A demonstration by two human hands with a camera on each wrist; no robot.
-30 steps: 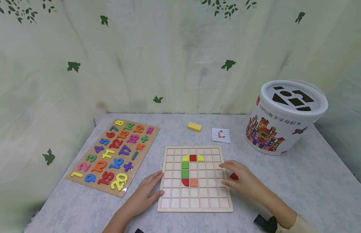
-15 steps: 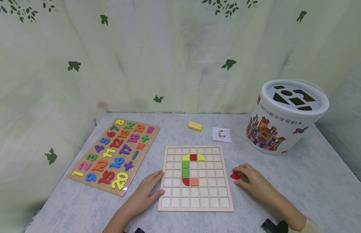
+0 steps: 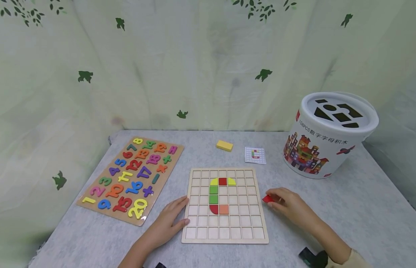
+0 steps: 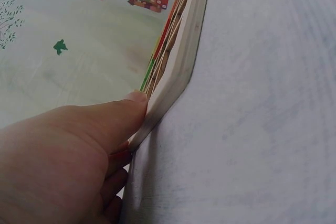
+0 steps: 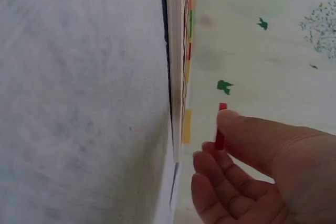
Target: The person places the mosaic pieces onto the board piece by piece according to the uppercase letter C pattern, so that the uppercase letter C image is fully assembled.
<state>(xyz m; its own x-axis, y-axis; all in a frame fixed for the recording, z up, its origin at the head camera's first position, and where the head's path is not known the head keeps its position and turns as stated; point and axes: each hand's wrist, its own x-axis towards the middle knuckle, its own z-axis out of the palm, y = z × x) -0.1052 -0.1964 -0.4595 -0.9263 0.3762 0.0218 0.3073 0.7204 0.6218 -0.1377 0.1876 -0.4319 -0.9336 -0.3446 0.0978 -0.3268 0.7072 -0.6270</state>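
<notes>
In the head view a wooden grid board (image 3: 241, 223) lies on the table. It carries yellow corner pieces (image 3: 231, 181), a red square (image 3: 222, 181), green squares (image 3: 213, 190), a red quarter-circle (image 3: 213, 209) and an orange square (image 3: 224, 209). My left hand (image 3: 165, 223) rests at the board's left edge, fingers relaxed; in the left wrist view its thumb (image 4: 118, 119) touches that edge. Just off the board's right side, my right hand (image 3: 288, 203) pinches a small red block (image 3: 267, 198). The right wrist view shows that block (image 5: 221, 127) edge-on between thumb and fingers.
A number puzzle board (image 3: 130, 178) lies to the left. Behind the grid board are a yellow block (image 3: 224, 145) and a small pattern card (image 3: 255, 155). A white bucket (image 3: 328, 137) with shaped holes in its lid stands at the back right.
My right hand drew back rightward from over the board's edge, took hold of the red block lying beside it, and shifted it slightly toward the board. My left hand has stayed in place.
</notes>
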